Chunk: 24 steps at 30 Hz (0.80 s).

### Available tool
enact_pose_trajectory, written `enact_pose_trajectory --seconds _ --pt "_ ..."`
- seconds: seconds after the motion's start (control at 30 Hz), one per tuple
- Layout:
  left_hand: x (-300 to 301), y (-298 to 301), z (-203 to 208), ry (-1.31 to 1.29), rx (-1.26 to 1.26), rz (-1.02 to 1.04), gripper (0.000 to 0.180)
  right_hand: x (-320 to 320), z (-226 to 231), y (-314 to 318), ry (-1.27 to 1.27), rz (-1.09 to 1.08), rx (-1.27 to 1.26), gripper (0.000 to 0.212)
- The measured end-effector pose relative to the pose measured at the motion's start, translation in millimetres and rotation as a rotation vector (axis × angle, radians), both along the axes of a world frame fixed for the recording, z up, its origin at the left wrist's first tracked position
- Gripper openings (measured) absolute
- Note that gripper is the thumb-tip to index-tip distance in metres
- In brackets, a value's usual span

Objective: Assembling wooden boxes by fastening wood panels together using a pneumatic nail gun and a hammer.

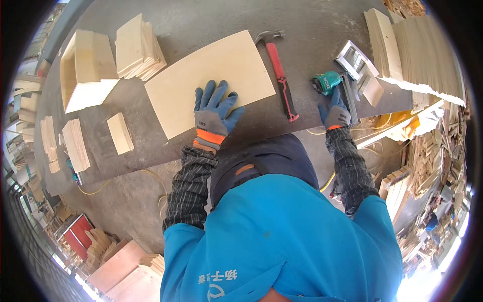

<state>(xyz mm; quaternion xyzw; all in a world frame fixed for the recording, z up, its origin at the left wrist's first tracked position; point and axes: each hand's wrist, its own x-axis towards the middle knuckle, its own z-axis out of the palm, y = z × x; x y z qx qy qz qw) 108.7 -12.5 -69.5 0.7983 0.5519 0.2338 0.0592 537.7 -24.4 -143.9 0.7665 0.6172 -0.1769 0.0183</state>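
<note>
My left hand [214, 113], in a grey-blue work glove with an orange cuff, lies flat with spread fingers on a pale thin wooden board [206, 70]. The board rests at an angle on the dark worktable [201, 151]. To its right is a claw hammer [279, 75] with a red and black handle, its head pointing away from me. At the right, my gloved right hand [336, 115] is closed around a teal nail gun [328, 80] with a long metal magazine; part of the grip is hidden by the hand.
Beyond the nail gun sits a silver-white framed piece [357, 59]. Stacks of wooden panels [138, 48] and an open wooden box [88, 63] stand at the left. Smaller wood pieces [121, 133] lie nearer. A tall panel stack [422, 48] rises at the right. A yellow hose [328, 181] hangs below the table edge.
</note>
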Motion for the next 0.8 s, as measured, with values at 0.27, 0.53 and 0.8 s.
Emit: enact_pose_trajectory --seconds 0.27,0.53,0.8 --pt "1 0 -3 -0.042 0.067 0.026 0.039 26 -8 24 0.155 -0.167 0.109 0.088" --pt "-2 0 -7 -0.056 0.062 0.024 0.039 2 117 13 0.76 -0.362 -0.236 0.036" --pt "-3 -2 -9 -0.09 0.061 0.02 0.039 -115 227 -22 1.106 -0.32 -0.27 0.037"
